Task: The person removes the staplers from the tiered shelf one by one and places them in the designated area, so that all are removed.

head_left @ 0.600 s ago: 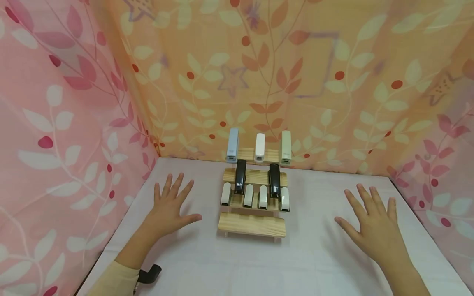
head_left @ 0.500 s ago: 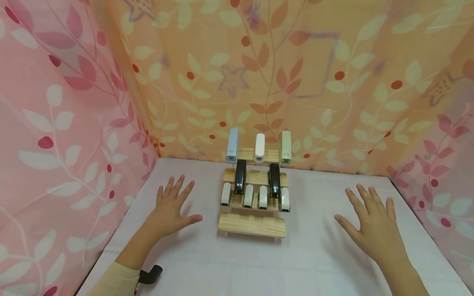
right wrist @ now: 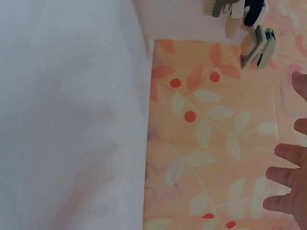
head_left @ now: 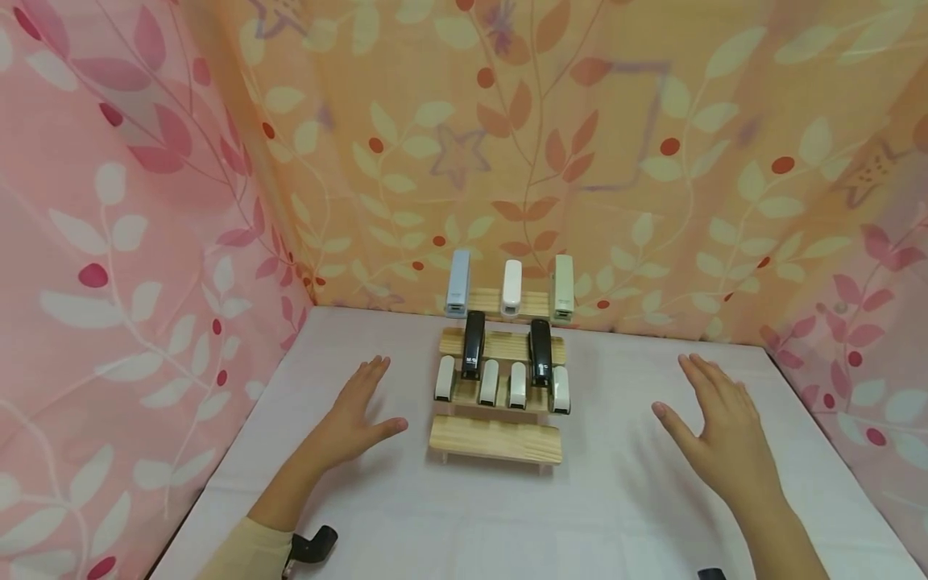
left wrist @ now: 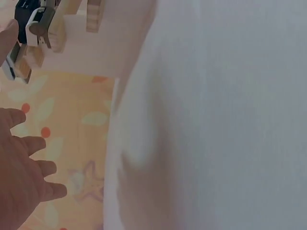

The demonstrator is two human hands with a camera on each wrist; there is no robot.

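My left hand (head_left: 351, 423) hovers left of a stepped wooden stand (head_left: 496, 439), fingers straight and thumb pointing toward it. On the right, my right hand (head_left: 725, 443) is held over the table in the same way, holding nothing. The stand's top step carries a blue stapler (head_left: 458, 282), a white stapler (head_left: 511, 287) and a green stapler (head_left: 563, 288). One step down lie two black staplers, a left one (head_left: 474, 345) and a right one (head_left: 540, 352). Several small white staplers (head_left: 518, 385) line the third step. Both wrist views catch extended fingers and only the stand's edge.
A white cloth (head_left: 536, 524) covers the table. Patterned curtains close it in: an orange one (head_left: 406, 185) behind and a pink one (head_left: 130, 266) at the left. A black curved piece (head_left: 315, 546) sticks out by the left sleeve; another dark piece (head_left: 711, 573) shows near the right wrist.
Spread fingers on both hands have drawn closer together. My left hand has moved slightly right, toward the stand. The staplers stay in place on the steps.
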